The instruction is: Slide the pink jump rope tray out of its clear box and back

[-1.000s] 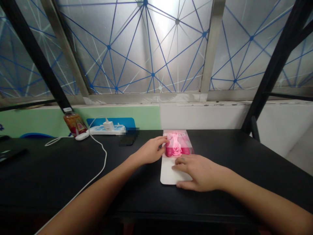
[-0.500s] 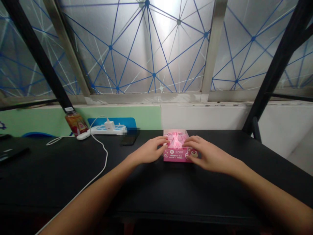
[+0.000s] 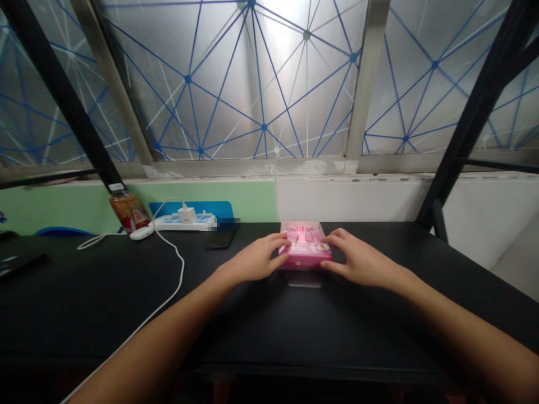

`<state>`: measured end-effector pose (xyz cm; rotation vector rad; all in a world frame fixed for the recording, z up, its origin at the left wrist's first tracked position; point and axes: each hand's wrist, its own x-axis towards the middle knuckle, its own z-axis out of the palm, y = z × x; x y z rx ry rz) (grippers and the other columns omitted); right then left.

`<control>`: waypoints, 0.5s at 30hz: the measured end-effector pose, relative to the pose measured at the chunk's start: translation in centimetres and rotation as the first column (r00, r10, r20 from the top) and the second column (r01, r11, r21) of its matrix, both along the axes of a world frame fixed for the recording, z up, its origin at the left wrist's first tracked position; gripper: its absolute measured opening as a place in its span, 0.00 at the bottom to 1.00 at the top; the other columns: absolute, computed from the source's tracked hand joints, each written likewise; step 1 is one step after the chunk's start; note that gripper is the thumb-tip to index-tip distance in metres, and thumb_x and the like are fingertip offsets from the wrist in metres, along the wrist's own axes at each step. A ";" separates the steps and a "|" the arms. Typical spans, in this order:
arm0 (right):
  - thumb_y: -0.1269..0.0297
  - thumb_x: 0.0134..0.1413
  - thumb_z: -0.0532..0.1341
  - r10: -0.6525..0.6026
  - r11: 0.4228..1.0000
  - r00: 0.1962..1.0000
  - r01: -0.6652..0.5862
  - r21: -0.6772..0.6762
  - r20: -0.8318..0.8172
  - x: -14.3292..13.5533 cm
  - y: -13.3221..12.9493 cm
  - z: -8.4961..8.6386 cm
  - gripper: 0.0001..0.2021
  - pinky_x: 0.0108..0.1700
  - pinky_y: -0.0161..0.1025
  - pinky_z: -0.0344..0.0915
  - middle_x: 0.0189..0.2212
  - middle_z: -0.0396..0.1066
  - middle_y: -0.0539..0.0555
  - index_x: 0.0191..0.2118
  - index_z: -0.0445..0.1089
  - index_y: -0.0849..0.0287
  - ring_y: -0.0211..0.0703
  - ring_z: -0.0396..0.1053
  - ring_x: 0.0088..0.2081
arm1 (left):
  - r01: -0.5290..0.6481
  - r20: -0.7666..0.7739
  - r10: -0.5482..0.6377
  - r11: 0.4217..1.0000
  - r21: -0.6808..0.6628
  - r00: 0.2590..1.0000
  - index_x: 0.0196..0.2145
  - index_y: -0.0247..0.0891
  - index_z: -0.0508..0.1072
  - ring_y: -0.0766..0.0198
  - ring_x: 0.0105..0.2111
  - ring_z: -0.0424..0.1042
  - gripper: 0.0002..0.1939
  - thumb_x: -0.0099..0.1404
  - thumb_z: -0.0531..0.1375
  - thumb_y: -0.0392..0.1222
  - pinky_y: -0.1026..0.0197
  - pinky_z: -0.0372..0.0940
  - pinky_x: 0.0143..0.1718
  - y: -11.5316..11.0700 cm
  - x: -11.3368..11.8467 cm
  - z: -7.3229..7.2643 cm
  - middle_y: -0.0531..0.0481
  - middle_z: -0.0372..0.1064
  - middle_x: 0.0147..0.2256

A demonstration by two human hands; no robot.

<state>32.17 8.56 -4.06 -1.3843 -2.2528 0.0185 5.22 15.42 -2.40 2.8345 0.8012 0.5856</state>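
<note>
A small pink box [image 3: 304, 259] with printed decoration sits on the black desk in the head view. Through its top show pink contents I cannot name. A clear plastic flap [image 3: 305, 279] juts out below the front edge. My left hand [image 3: 259, 258] holds the left side of the box, its thumb at the lower front and its fingers over the top edge. On the opposite side my right hand [image 3: 357, 258] grips the right edge, thumb at the front corner, fingertips along the top.
To the left of the box lies a dark phone [image 3: 221, 238]. Behind it is a white power strip [image 3: 185, 221] with a charger plugged in. A drink bottle [image 3: 128, 209] leans at the black post. A white cable [image 3: 182, 275] runs across the desk [image 3: 320, 331].
The front of the box now looks tilted, so its printed face is foreshortened and the clear flap shows below it. My right thumb and fingers have shifted to the right edge.
</note>
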 end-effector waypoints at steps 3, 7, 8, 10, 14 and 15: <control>0.60 0.59 0.59 -0.014 0.997 1.000 0.013 -0.073 -0.014 0.0 0.2 -0.3 0.15 0.38 0.42 0.65 0.35 0.71 0.57 0.49 0.68 0.59 0.46 0.70 0.34 | -0.075 0.008 0.074 0.997 0.031 0.997 0.52 0.41 0.72 0.55 0.48 0.70 0.18 0.67 0.55 0.44 0.56 0.62 0.52 -0.2 -0.1 0.2 0.41 0.65 0.52; 0.63 0.60 0.56 0.010 0.978 0.991 -0.037 -0.204 -0.135 0.1 0.3 -0.3 0.16 0.32 0.39 0.63 0.29 0.73 0.53 0.52 0.66 0.60 0.43 0.70 0.29 | -0.130 -0.092 0.121 0.987 -0.096 0.988 0.56 0.41 0.69 0.61 0.30 0.71 0.21 0.67 0.53 0.44 0.62 0.63 0.35 -0.3 -0.4 0.7 0.49 0.71 0.32; 0.63 0.61 0.56 0.029 0.967 0.986 -0.069 -0.245 -0.163 0.2 0.3 -0.3 0.17 0.32 0.39 0.63 0.30 0.74 0.53 0.54 0.65 0.60 0.43 0.70 0.29 | -0.123 -0.106 0.108 0.981 -0.149 0.988 0.57 0.40 0.68 0.63 0.28 0.70 0.22 0.68 0.52 0.43 0.63 0.62 0.33 -0.2 -0.5 0.8 0.51 0.71 0.29; 0.64 0.60 0.56 0.066 0.935 0.976 -0.133 -0.329 -0.208 0.4 0.3 -0.2 0.19 0.32 0.38 0.64 0.31 0.74 0.53 0.56 0.62 0.60 0.42 0.71 0.30 | -0.108 -0.105 0.086 0.969 -0.221 0.991 0.59 0.39 0.67 0.65 0.27 0.69 0.23 0.67 0.53 0.42 0.66 0.60 0.31 0.0 -0.7 0.8 0.52 0.71 0.28; 0.63 0.57 0.60 0.020 0.963 0.991 -0.054 -0.262 -0.130 0.4 0.6 -0.6 0.18 0.34 0.39 0.66 0.31 0.73 0.53 0.53 0.64 0.59 0.43 0.71 0.31 | -0.101 -0.084 0.086 0.976 -0.193 0.993 0.57 0.37 0.69 0.66 0.26 0.67 0.22 0.66 0.54 0.43 0.67 0.57 0.30 0.2 -0.6 0.6 0.52 0.71 0.27; 0.62 0.56 0.61 -0.013 0.983 0.997 0.000 -0.182 -0.074 0.2 0.7 -0.8 0.16 0.35 0.40 0.66 0.33 0.72 0.54 0.50 0.66 0.59 0.44 0.70 0.32 | -0.107 -0.081 0.094 0.980 -0.170 0.992 0.56 0.37 0.70 0.66 0.26 0.67 0.22 0.67 0.54 0.43 0.67 0.57 0.29 0.2 -0.5 0.5 0.52 0.71 0.27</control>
